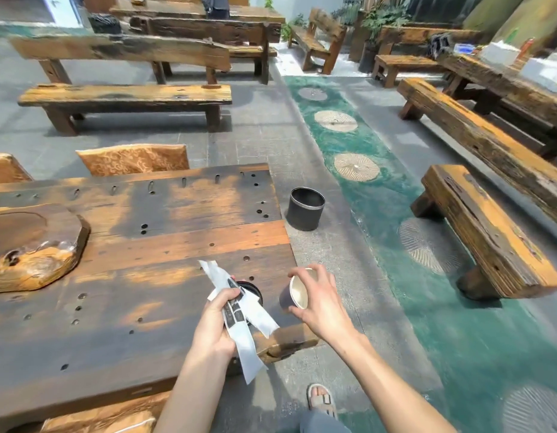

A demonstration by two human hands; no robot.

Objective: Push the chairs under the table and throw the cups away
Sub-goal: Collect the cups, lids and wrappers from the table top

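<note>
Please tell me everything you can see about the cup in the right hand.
The cup is a small paper-looking one, dark outside and pale cream inside, and looks empty. It is tilted, its open mouth facing the camera. The right hand pinches it by the rim, above the wooden table's right edge. Nothing else touches it.

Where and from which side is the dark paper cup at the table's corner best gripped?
Across the rim and upper wall, from the right, off the edge of the table. The cup tilts with its open mouth toward the camera, leaving opposite sides of the round wall exposed; the right hand spans it so, fingers above, thumb below. The left hand is full of paper.
</note>
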